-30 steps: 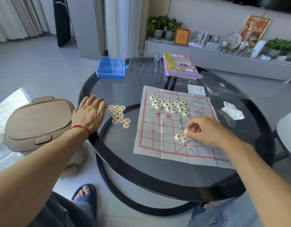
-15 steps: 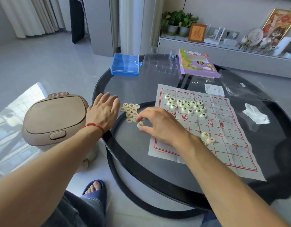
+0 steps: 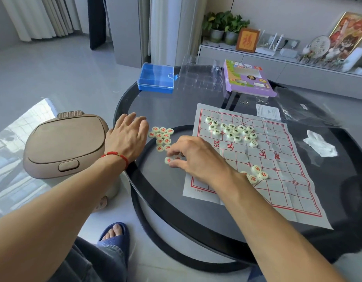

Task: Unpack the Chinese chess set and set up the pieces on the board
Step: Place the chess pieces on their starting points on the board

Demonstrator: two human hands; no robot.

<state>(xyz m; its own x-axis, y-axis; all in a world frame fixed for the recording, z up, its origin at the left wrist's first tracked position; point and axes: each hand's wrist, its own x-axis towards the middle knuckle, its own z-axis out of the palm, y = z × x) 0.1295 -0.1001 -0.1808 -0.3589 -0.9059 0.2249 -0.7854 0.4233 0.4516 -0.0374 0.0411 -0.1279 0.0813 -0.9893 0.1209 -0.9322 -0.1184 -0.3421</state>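
Paper, creased along its folds, makes up the board (image 3: 263,165), which lies flat on the dark glass table (image 3: 196,210) with its long axis running from the near-right edge away toward the purple box (image 3: 247,80); the red river characters across its middle read from the far side. Three groups of pale round pieces show. About fifteen dark-lettered pieces (image 3: 234,131) cluster on the far end of the board. Three red-lettered pieces (image 3: 257,174) sit touching one another near the board's near half, with a fourth partly hidden behind the wrist. Off the board to its left, roughly ten red-lettered pieces (image 3: 161,137) lie loose on the glass. The right hand (image 3: 196,157) reaches across to that pile, its fingertips curled around one or two pieces at the pile's near edge; exactly how many it pinches cannot be told. The left hand (image 3: 127,137), with a red cord at the wrist, rests flat and relaxed at the table's rim just beside the pile, holding nothing.
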